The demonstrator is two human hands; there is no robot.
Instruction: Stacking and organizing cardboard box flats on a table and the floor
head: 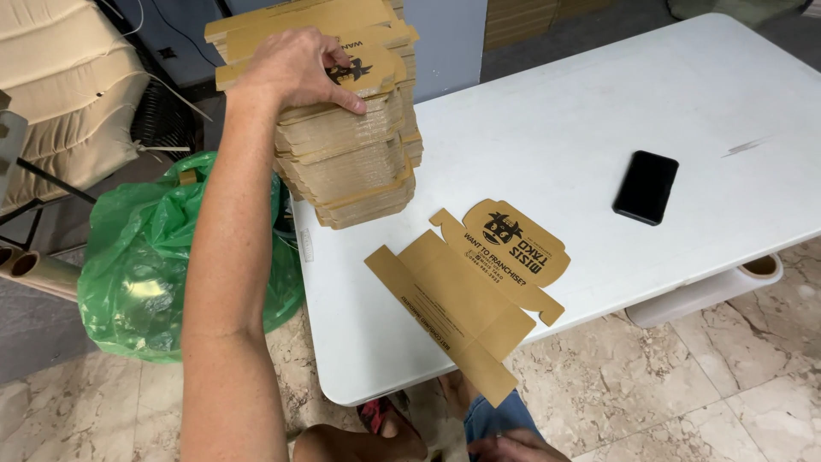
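My left hand reaches out to a tall stack of flat brown cardboard box blanks at the far left corner of the white table. Its fingers curl over the top blanks, gripping them at their near edge. One unfolded brown box blank with black print lies flat near the table's front edge, its corner hanging over. My right hand shows only partly at the bottom edge, below the table, holding nothing that I can see.
A black phone lies face down on the table to the right. A green plastic bag sits on the floor left of the table. A white roll rests under the table's right edge. Marble tile floor lies below.
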